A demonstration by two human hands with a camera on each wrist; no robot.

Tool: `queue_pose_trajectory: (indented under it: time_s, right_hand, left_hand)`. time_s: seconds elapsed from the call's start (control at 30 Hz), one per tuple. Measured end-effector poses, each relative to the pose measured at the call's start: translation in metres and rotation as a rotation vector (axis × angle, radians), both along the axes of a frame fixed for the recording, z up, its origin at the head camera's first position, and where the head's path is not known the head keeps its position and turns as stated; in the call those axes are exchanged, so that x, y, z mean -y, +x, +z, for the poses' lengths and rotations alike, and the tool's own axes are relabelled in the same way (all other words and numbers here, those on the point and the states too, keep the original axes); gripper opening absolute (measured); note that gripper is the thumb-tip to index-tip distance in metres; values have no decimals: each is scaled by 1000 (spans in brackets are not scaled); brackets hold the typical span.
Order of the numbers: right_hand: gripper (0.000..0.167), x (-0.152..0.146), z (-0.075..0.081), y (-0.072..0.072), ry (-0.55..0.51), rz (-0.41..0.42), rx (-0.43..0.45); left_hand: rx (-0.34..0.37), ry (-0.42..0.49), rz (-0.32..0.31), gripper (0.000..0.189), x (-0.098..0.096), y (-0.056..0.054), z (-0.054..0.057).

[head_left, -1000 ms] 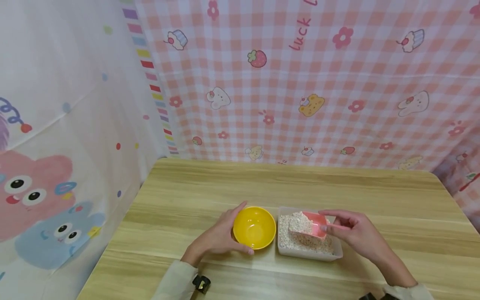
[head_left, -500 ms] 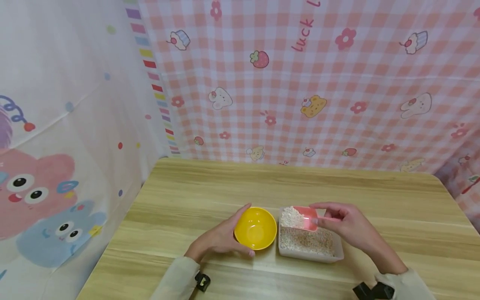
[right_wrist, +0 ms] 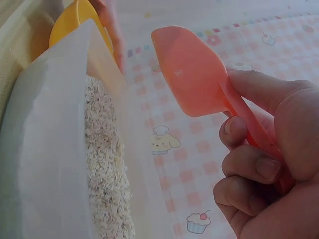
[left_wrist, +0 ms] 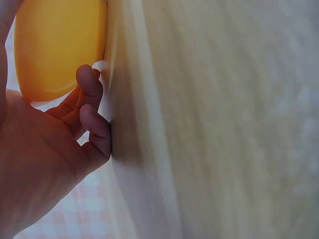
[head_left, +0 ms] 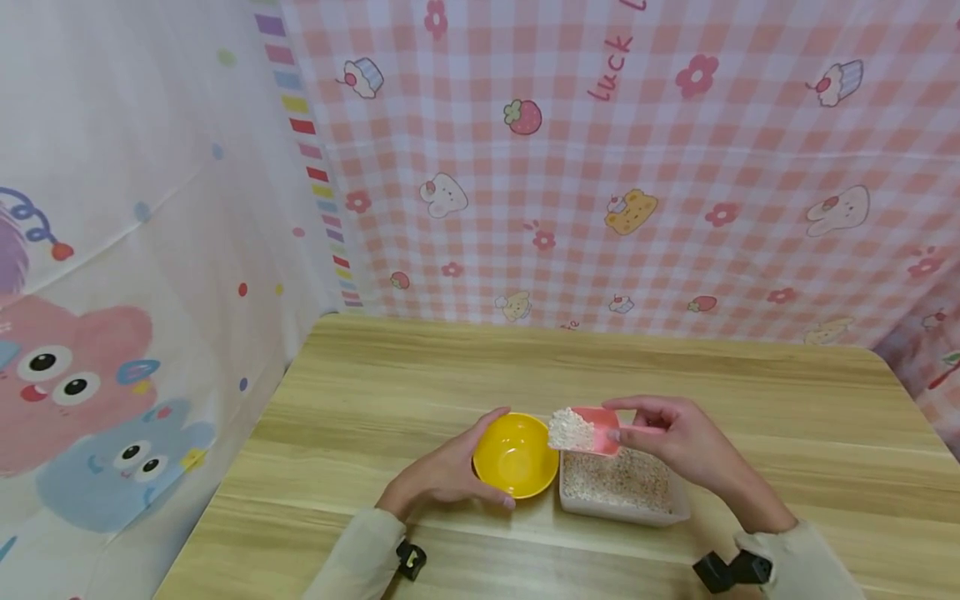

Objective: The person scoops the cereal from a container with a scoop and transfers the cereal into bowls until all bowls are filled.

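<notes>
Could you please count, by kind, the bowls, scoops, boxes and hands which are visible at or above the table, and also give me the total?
Bowls: 1 (yellow bowl)
Scoops: 1 (pink scoop)
Boxes: 1 (plastic box)
Hands: 2 (left hand, right hand)
Total: 5
</notes>
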State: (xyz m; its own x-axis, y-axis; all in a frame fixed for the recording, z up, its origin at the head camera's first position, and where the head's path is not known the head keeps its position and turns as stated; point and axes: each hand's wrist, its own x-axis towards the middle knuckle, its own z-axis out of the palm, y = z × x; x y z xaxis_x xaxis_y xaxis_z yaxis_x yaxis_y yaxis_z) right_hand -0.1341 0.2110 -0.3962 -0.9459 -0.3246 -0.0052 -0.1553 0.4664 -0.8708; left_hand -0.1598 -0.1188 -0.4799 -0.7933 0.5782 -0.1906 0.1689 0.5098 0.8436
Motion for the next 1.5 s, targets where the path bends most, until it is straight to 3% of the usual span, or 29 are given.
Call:
queue_pose_trajectory:
  time_s: [0.57, 1.03, 1.5]
  right_hand:
    - [35, 18, 3, -13, 51, 69, -74]
    - [31, 35, 4, -15, 111, 109, -70]
    - [32, 49, 11, -13, 237, 168, -220]
  left_hand:
    - [8, 3, -9, 119, -3, -2, 7]
    - [26, 10, -18, 118, -3, -2, 6]
    - [29, -9, -19, 120, -2, -1, 6]
